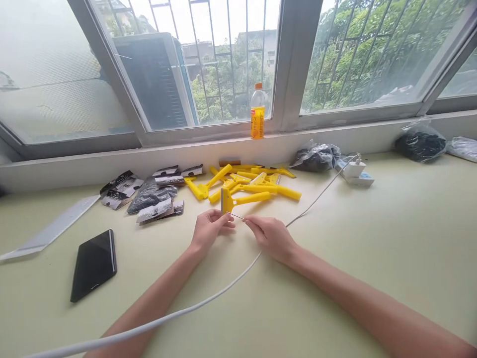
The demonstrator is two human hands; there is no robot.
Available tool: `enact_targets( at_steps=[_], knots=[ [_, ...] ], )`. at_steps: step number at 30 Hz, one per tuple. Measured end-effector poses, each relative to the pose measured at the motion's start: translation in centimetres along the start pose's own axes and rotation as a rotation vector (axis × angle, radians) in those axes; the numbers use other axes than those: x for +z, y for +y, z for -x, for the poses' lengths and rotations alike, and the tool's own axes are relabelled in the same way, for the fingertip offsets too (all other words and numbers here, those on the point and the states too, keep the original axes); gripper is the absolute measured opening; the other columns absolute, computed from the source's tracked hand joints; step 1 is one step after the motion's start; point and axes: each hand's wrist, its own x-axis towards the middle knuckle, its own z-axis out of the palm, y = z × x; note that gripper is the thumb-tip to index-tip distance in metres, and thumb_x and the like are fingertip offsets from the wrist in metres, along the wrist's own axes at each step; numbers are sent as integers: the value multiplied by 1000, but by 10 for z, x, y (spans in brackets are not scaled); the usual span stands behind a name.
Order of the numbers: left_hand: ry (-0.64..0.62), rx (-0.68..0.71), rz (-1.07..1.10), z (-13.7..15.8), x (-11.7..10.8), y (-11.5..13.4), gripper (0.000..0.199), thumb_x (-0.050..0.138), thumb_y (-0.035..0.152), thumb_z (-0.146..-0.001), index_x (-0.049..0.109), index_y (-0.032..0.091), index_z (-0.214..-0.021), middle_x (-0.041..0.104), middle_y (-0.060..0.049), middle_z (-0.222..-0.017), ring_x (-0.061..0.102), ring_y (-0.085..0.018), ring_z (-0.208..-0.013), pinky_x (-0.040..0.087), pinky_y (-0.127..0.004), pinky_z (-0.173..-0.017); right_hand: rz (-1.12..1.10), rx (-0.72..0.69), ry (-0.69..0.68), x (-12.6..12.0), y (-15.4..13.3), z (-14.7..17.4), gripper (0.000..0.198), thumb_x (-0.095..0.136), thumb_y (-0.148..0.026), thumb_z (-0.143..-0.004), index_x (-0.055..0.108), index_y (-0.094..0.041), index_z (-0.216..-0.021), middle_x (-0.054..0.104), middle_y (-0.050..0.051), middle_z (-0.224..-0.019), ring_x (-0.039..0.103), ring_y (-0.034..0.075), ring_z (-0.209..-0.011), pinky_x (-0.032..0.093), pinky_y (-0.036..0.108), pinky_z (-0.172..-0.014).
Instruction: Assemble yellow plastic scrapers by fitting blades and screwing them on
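My left hand (209, 229) is closed at the lower edge of a yellow scraper (251, 198), gripping its wide head between thumb and fingers. The scraper's handle points right and its metal blade edge faces left. In my right hand (271, 236), thumb and fingers pinch a thin metal rod (236, 216), perhaps a hex key. The rod's far end reaches the left thumb at the scraper head; the exact contact is too small to tell. Just beyond both hands lies a pile of yellow scrapers (288, 192).
Black-and-white packets (154, 211) lie left of the pile. A black phone (94, 266) and a pale flat strip (55, 226) are further left. A white cable (208, 300) crosses under my right hand to a charger (354, 168). A drink bottle (257, 114) stands on the sill; dark-filled bags (316, 157) lie right.
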Motion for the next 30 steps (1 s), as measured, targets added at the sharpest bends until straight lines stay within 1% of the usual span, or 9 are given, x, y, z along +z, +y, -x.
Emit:
enact_targets(
  at_steps=[5,9,12,17,23,27,30],
  knots=[
    [21,-15,13,-3,-2,-3,48,84,41,-71,64,7,-99,75,-17,-100,76,-20,-79,67,-32,-79,106,-33,20,-3,1,0,33,40,-33,-104,70,-21,-97,73,4,-79,61,16,-63,37,25,-63],
    [22,-24,28,-2,-2,-2,44,83,36,-72,63,7,-99,75,-17,-100,77,-21,-81,66,-33,-85,177,-58,4,-1,0,0,35,38,-31,-105,68,-20,-91,70,3,-72,58,15,-58,32,25,-60],
    [17,-35,24,-1,-2,0,41,82,31,-74,62,6,-101,75,-17,-101,77,-21,-82,66,-33,-87,195,-70,-4,2,-2,0,34,38,-30,-105,67,-20,-89,69,3,-70,57,14,-58,29,26,-59],
    [18,-29,11,0,0,1,38,80,28,-76,62,6,-101,75,-17,-102,77,-21,-83,66,-32,-87,220,-51,-6,4,-1,-1,35,38,-31,-105,64,-19,-84,67,3,-68,54,14,-56,25,26,-57],
    [18,10,-8,-1,1,-1,37,79,30,-75,62,6,-98,75,-16,-99,77,-21,-81,66,-33,-87,254,-37,2,4,-2,-1,37,38,-32,-105,61,-19,-80,64,3,-66,50,13,-55,21,26,-57],
    [25,60,-27,-4,-2,-4,40,81,35,-72,62,8,-95,75,-14,-97,77,-21,-82,66,-35,-86,257,-17,4,5,-3,-1,37,38,-33,-105,59,-18,-78,59,1,-62,42,11,-51,19,26,-56],
    [28,65,-17,-6,-4,-5,42,83,38,-69,63,9,-92,76,-14,-95,77,-23,-82,66,-36,-85,246,-14,14,6,-2,-1,36,39,-32,-104,57,-18,-76,54,-1,-58,34,11,-50,17,26,-55]
  ],
)
